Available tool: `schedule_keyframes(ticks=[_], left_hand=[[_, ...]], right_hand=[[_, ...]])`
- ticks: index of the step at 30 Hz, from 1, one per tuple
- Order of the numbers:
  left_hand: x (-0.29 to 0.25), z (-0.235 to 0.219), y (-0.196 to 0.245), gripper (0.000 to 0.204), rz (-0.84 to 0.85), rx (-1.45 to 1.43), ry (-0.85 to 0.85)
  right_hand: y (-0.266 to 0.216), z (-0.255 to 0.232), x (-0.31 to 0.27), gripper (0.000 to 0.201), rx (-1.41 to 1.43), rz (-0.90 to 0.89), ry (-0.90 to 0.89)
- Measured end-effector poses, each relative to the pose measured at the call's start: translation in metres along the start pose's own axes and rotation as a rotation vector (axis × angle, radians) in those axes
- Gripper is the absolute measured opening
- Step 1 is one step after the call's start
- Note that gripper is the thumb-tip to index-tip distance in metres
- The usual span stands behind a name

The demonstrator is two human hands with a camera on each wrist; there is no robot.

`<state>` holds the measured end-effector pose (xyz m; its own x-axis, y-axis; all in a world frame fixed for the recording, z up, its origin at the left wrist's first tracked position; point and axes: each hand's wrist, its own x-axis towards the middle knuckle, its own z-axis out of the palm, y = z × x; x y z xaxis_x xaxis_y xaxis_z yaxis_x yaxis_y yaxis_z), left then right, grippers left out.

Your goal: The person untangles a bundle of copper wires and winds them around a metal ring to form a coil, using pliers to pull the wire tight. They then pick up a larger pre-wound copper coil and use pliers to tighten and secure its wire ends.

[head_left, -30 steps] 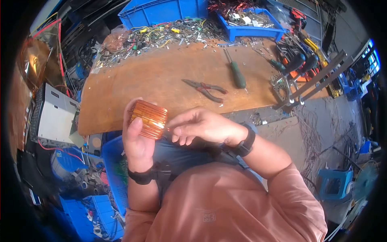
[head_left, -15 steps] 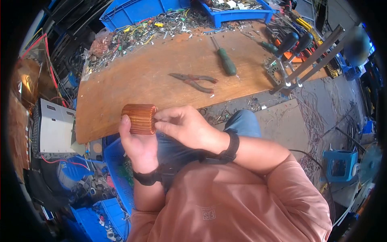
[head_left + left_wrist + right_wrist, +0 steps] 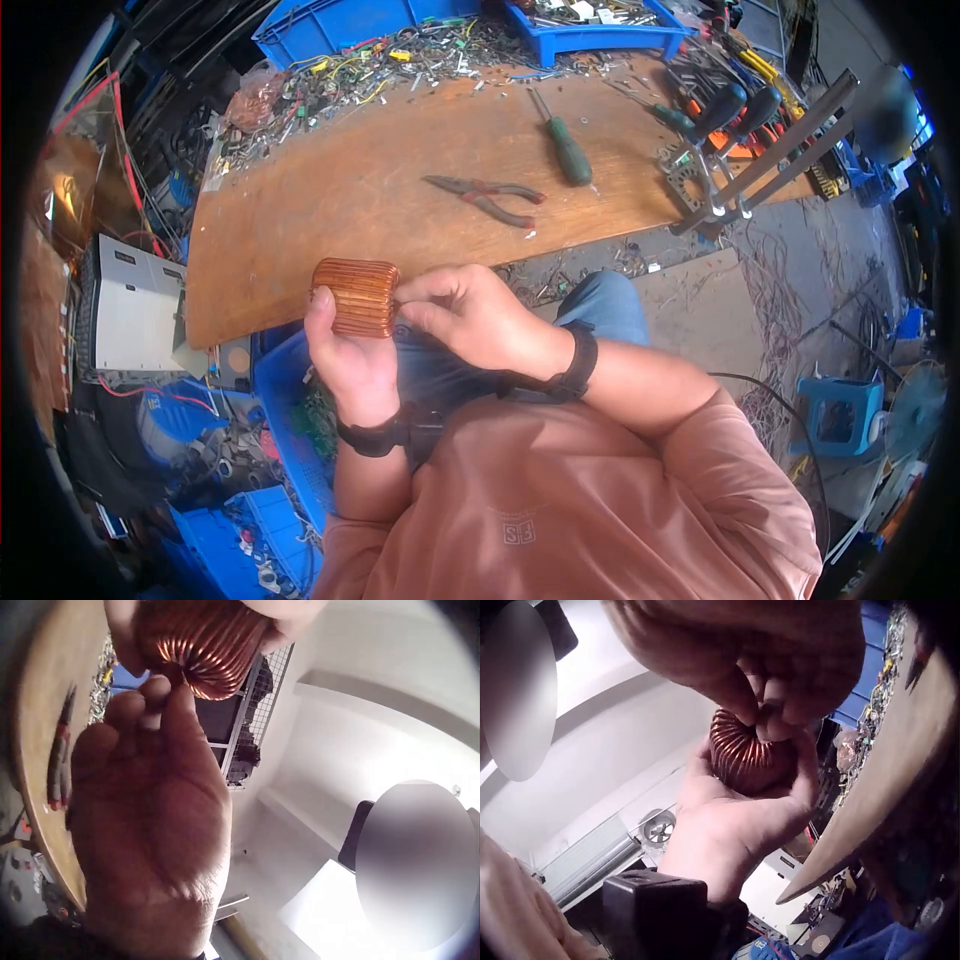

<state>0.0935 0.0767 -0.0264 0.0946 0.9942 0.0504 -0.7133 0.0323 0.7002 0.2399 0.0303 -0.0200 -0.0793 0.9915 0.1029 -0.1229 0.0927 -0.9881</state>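
Observation:
A toroidal coil [image 3: 358, 297], wound with shiny copper wire, sits in my left hand [image 3: 352, 365]. The left thumb lies along its near left side, while the other fingers are mostly hidden behind it. At the coil's right end, my right hand [image 3: 487, 325] has thumb and fingertips pinched together over the central hole. From the left wrist view, those fingertips meet at the middle of the windings [image 3: 211, 664]. The right wrist view shows the left hand cupping the coil [image 3: 754, 759] from below; what the right fingertips pinch there is hidden.
Pliers [image 3: 488, 199] and a green-handled screwdriver [image 3: 567, 150] lie on the wooden bench [image 3: 270, 220]. Scrap bits [image 3: 400, 75] cover its far edge, by a blue tray [image 3: 600, 43]. A metal stand [image 3: 715, 195] rises at the right. Below the left arm is a blue basket [image 3: 283, 385].
The right hand's fingers, loosely extended beside the coil a second ago, have closed into a pinch at its end. The left hand has turned the coil more level. The head view has shifted.

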Motion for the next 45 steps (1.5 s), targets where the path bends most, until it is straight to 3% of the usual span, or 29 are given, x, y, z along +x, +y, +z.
schedule_keyframes(ticks=[3, 6, 12, 18, 27, 30, 33, 36, 38, 41, 42, 45], left_hand=[[-0.002, 0.004, 0.0, 0.042, -0.003, 0.012, 0.069], [-0.006, 0.008, 0.005, 0.042, -0.048, 0.012, 0.019], [-0.006, 0.01, 0.001, 0.04, 0.008, 0.064, 0.149], [-0.004, 0.007, 0.002, 0.043, -0.076, 0.108, 0.074], [-0.003, 0.01, 0.001, 0.04, -0.177, 0.02, 0.129], [-0.006, 0.017, -0.001, 0.037, -0.112, 0.195, 0.14], [0.003, 0.012, -0.003, 0.039, 0.123, 0.372, 0.094], [0.009, 0.018, -0.002, 0.04, 0.291, 0.492, 0.117], [0.011, 0.015, -0.004, 0.041, 0.398, 0.579, 0.085], [0.015, 0.015, -0.003, 0.043, 0.629, 1.004, 0.022], [0.017, 0.017, -0.005, 0.047, 0.633, 0.966, -0.011], [0.023, 0.021, -0.013, 0.052, 0.607, 0.985, -0.119]], right_hand=[[0.003, 0.005, -0.001, 0.014, 0.087, 0.011, 0.115], [0.0, 0.0, 0.0, 0.006, -0.036, 0.121, 0.123], [0.016, 0.001, 0.003, 0.009, 0.03, 0.019, 0.154], [0.023, -0.002, 0.004, 0.013, 0.089, -0.039, 0.176], [0.027, -0.017, 0.007, 0.012, 0.104, 0.02, 0.003], [0.029, -0.017, 0.007, 0.009, -0.039, -0.002, 0.077], [0.018, -0.016, 0.01, 0.006, -0.378, -0.362, 0.132], [0.019, -0.008, 0.016, 0.008, -0.461, -0.396, 0.244], [0.022, -0.01, 0.02, 0.009, -0.417, -0.408, 0.228], [0.032, -0.016, 0.026, 0.009, -0.445, -0.486, 0.191], [0.034, -0.02, 0.031, 0.011, -0.473, -0.532, 0.181], [0.036, -0.029, 0.041, 0.019, -0.597, -0.41, 0.14]])
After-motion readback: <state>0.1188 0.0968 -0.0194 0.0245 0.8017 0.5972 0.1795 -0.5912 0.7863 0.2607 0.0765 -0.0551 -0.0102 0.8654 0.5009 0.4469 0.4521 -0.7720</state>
